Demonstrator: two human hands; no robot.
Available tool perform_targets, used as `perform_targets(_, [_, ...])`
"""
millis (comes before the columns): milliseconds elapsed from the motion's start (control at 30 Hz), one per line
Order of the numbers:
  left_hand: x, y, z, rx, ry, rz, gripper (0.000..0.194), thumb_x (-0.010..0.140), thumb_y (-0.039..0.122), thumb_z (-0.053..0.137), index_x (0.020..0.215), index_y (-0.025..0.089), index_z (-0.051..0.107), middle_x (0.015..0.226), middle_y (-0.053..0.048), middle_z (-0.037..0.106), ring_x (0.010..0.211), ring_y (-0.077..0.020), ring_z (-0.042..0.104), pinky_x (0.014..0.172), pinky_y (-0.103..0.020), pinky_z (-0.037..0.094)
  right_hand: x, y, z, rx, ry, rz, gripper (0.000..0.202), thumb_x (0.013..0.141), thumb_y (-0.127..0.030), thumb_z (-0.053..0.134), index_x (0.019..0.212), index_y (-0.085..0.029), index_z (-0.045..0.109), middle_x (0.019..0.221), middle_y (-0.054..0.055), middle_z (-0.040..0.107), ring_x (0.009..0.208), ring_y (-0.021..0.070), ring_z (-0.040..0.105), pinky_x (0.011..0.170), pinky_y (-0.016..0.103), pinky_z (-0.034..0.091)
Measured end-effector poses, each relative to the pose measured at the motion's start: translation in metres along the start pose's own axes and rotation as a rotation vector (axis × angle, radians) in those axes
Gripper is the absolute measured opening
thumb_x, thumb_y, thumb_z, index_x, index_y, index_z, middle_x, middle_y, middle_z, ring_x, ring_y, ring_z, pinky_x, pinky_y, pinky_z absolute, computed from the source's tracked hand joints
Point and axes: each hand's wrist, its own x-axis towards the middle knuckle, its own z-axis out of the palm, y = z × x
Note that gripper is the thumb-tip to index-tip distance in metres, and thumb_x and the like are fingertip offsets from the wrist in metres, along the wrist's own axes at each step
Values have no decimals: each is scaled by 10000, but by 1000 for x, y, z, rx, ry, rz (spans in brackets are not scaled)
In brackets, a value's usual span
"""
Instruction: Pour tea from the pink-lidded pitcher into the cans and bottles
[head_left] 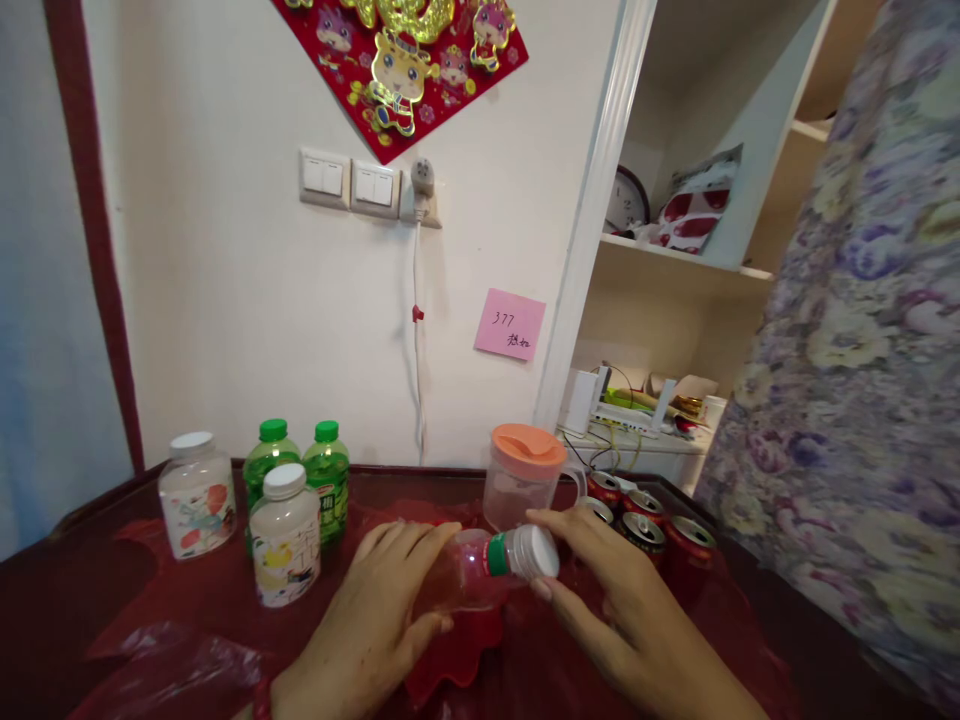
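A clear plastic bottle with a green band round its neck lies tilted on its side above the table, its white cap pointing right. My left hand is wrapped over the bottle's body from the left. On the other side, my right hand has the cap between thumb and forefinger, with both fingertips at its edges. Below the bottle is a red tray with a wavy rim, partly hidden by my left hand and the bottle.
Two white-capped jars and two green bottles stand at left. Behind my hands is a clear pitcher with an orange lid. Several cans stand at right. Crumpled clear plastic lies front left. A floral curtain hangs at right.
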Motion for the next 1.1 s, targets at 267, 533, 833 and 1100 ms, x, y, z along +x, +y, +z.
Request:
perform_targets(267, [-3, -1, 2, 13, 4, 11, 594, 869, 255, 685, 1450, 268, 562, 1422, -102, 640, 1308, -333, 537, 1176, -581, 328, 0, 2, 0, -102, 39, 69, 389, 953, -546, 631, 1181, -232, 632, 1024, 55, 675, 882, 239, 636, 745, 376, 497])
perform_targets(533, [-1, -4, 3, 14, 39, 37, 567, 868, 290, 714, 1421, 277, 588, 1376, -97, 670, 1261, -326, 572, 1144, -555, 382, 1, -4, 1, -6, 10, 16, 348, 973, -235, 540, 1316, -263, 589, 1162, 65, 660, 1042, 207, 640, 908, 361, 515])
perform_targets(833, [-1, -7, 4, 34, 44, 53, 556, 882, 287, 686, 1428, 293, 582, 1385, -89, 668, 1284, -328, 574, 1158, -566, 376, 3, -7, 0, 16, 7, 19, 359, 976, -272, 582, 1335, -266, 578, 1204, 58, 680, 1076, 216, 648, 927, 363, 513])
perform_targets(1100, [-1, -7, 3, 20, 44, 27, 582, 880, 308, 700, 1446, 265, 574, 1393, -109, 663, 1281, -347, 570, 1140, -573, 396, 3, -2, 9, 12, 70, 109, 94, 1009, -294, 507, 978, -225, 563, 879, 30, 633, 756, 184, 586, 670, 314, 452])
